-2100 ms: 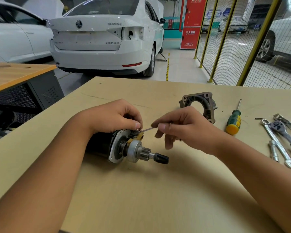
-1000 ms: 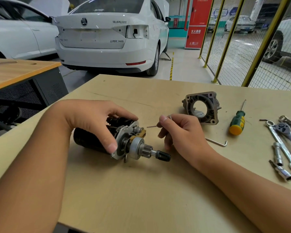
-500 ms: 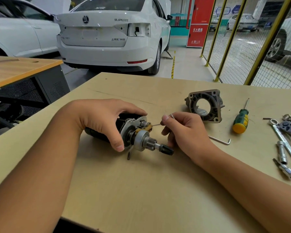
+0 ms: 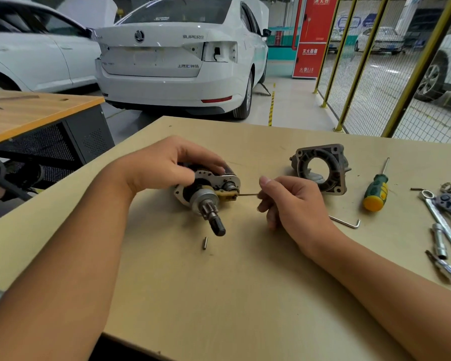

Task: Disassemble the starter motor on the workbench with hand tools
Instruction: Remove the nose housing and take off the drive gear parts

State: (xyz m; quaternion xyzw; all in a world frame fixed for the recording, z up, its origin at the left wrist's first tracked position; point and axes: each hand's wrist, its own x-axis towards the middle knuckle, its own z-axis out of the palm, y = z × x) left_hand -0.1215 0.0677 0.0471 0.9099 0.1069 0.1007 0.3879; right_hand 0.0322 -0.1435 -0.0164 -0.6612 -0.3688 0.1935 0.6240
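My left hand (image 4: 164, 165) clamps the grey-black starter motor (image 4: 206, 188); right hand (image 4: 292, 201) pinches a thin steel rod (image 4: 248, 194), probing its yellow lever; next needs steady pushing.

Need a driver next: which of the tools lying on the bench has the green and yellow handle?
The screwdriver, lying right of the grey housing. The hex key, wrenches and sockets are bare metal.

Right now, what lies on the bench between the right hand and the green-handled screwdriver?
In the head view, a bent hex key lies between the right hand and the screwdriver, touching neither.
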